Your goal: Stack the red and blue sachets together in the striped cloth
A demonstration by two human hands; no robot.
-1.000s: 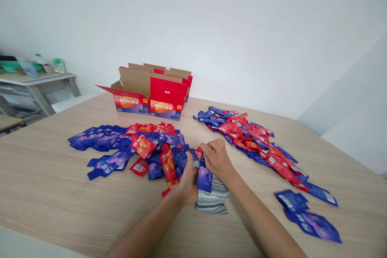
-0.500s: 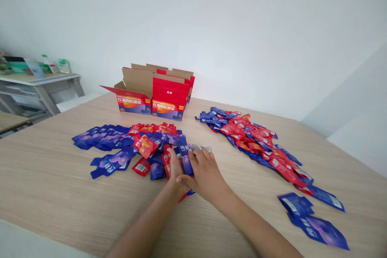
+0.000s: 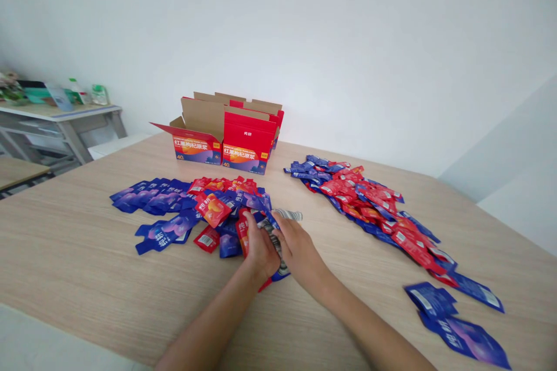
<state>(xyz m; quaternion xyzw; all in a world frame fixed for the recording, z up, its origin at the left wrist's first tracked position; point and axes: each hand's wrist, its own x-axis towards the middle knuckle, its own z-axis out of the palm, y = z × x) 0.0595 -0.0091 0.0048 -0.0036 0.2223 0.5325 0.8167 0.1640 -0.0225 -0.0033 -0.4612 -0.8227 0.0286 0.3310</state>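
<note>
Over the near tabletop [image 3: 108,278], left hand [image 3: 262,252] and right hand [image 3: 301,249] clasp a sachet stack [image 3: 292,215] between curled fingers, its far edges showing.

At the back of the worktop [image 3: 100,261], left of centre, one box [image 3: 198,152] stands left of another [image 3: 244,155]. Before them lies a pouch heap [image 3: 213,210]; a longer heap [image 3: 369,203] stretches along the right, two overlapping pouches [image 3: 467,341] just before its near end. Behind, far left, stands a side table [image 3: 82,112].
</note>
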